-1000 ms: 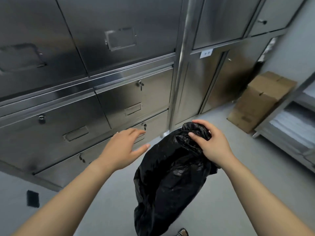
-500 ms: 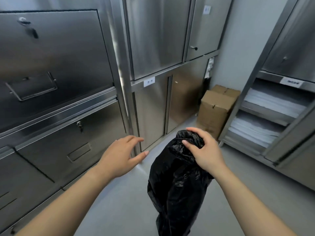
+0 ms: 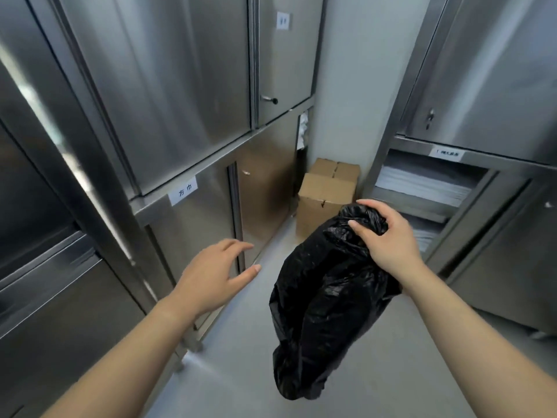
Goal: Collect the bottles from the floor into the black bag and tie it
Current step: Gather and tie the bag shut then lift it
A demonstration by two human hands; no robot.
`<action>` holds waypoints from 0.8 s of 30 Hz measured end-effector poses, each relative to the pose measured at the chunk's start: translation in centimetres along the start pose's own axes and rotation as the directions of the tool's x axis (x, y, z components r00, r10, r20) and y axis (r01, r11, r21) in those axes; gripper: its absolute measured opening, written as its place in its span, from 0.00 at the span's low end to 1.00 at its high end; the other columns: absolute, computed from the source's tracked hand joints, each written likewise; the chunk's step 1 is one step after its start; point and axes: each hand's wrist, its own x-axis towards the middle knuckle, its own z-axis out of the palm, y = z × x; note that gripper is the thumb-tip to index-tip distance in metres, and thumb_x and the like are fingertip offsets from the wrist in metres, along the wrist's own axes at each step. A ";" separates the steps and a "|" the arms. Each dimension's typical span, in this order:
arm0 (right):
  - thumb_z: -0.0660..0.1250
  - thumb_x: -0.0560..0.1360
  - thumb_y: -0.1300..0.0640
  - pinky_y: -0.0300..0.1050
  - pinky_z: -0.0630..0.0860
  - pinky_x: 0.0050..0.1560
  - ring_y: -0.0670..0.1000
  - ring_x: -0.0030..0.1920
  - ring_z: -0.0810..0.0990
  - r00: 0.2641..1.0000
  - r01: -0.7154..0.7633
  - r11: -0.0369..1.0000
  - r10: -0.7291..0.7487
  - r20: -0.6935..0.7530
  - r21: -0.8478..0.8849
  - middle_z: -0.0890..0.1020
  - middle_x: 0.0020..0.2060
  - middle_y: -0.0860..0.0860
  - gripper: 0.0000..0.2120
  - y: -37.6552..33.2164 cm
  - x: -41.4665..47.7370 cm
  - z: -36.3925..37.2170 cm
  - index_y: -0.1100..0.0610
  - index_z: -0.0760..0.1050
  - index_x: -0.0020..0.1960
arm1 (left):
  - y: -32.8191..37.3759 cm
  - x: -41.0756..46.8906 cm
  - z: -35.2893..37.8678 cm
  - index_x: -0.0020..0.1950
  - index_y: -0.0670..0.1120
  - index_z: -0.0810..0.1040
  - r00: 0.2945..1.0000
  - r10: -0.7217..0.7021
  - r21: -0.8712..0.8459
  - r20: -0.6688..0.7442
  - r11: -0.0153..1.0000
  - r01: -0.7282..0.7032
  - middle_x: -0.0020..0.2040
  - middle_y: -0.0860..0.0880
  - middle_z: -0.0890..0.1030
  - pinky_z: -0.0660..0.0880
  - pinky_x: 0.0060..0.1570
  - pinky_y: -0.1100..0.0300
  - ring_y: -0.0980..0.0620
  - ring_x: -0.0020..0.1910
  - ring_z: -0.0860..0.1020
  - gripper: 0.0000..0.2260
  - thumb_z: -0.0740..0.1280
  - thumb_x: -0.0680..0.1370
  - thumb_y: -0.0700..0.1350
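A bulging black bag (image 3: pixel 325 309) hangs in the air at the centre right, its bunched neck gathered at the top. My right hand (image 3: pixel 382 236) is closed around that neck and carries the bag clear of the grey floor (image 3: pixel 241 372). My left hand (image 3: pixel 211 273) floats to the left of the bag, apart from it, palm down with fingers spread and nothing in it. No bottles show on the floor; whatever fills the bag is hidden by the plastic.
Stainless steel cabinets (image 3: pixel 168 116) line the left side. A steel shelf unit (image 3: pixel 428 188) with stacked white sheets stands on the right. Two cardboard boxes (image 3: pixel 325 194) sit in the far corner against the wall. A narrow strip of floor runs between the units.
The view has swung right, from the drawers toward the corner with the boxes and the shelf unit. Both hands keep their pose, the right one still holding the bag's neck.
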 end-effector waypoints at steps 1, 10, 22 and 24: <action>0.72 0.72 0.51 0.38 0.71 0.55 0.48 0.55 0.77 1.000 -0.019 1.000 0.019 -0.021 -0.004 0.79 0.55 0.48 0.15 0.2 1.2 0.2 0.43 0.75 0.56 | -0.7 1.8 0.0 0.67 0.55 0.70 1.000 0.016 -0.017 0.005 1.000 -0.016 0.65 0.55 0.73 0.68 0.56 0.62 0.56 0.62 0.72 0.25 0.55 0.75 0.66; 0.72 0.72 0.50 0.44 0.73 0.59 0.47 0.56 0.77 0.979 -0.107 0.994 0.102 -0.178 -0.017 0.79 0.55 0.47 0.15 2.9 11.1 2.3 0.42 0.75 0.57 | -5.6 15.3 2.6 0.66 0.55 0.70 0.991 0.103 -0.048 0.083 0.994 -0.099 0.64 0.55 0.73 0.66 0.55 0.65 0.56 0.62 0.72 0.25 0.56 0.74 0.66; 0.72 0.71 0.50 0.44 0.74 0.59 0.47 0.56 0.77 0.959 -0.160 0.983 0.176 -0.223 0.087 0.80 0.55 0.46 0.14 9.6 27.5 7.1 0.42 0.75 0.55 | -9.0 34.3 5.9 0.68 0.54 0.68 0.983 0.115 -0.001 0.143 0.993 -0.116 0.66 0.55 0.71 0.69 0.58 0.61 0.56 0.63 0.71 0.25 0.56 0.75 0.65; 0.72 0.71 0.49 0.44 0.74 0.58 0.47 0.56 0.78 0.957 -0.179 0.978 0.197 -0.211 0.103 0.80 0.55 0.46 0.14 10.2 30.3 7.2 0.41 0.75 0.56 | -8.9 37.9 5.5 0.68 0.54 0.69 0.981 0.113 -0.003 0.156 0.993 -0.114 0.67 0.54 0.71 0.69 0.59 0.60 0.55 0.64 0.71 0.25 0.57 0.75 0.64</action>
